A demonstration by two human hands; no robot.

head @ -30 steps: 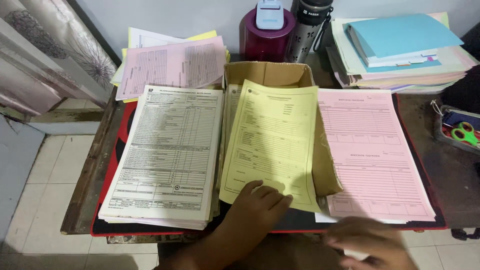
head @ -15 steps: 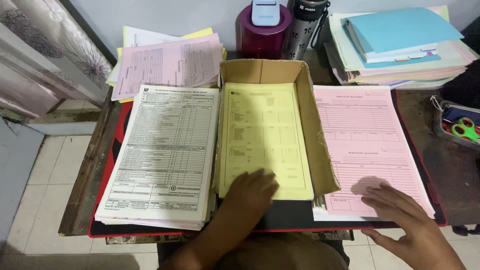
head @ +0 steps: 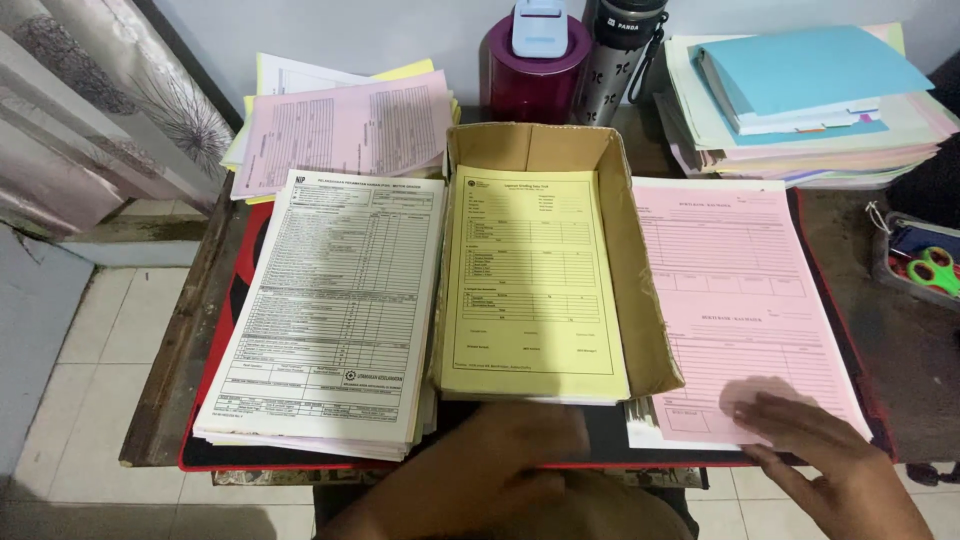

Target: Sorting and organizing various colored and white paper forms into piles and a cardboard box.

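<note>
A stack of yellow printed forms [head: 528, 280] lies flat inside an open cardboard box [head: 640, 300] at the table's middle. My left hand [head: 500, 465] rests below the box's near end, fingers apart, holding nothing. My right hand [head: 820, 450] lies with spread fingers on the near corner of a pink form stack [head: 740, 290] to the right of the box. A thick pile of white printed forms [head: 330, 310] sits left of the box.
At the back stand another pink and yellow paper pile [head: 345, 125], a maroon round container [head: 525, 70], a grey bottle [head: 620, 60] and a stack of folders with a blue one on top [head: 800, 85]. A tray with green scissors [head: 930, 265] sits at the right edge.
The yellow sheet, lifted a second ago, now lies flat in the box. My left hand has drawn back off it toward me. My right hand moved up onto the pink stack's corner.
</note>
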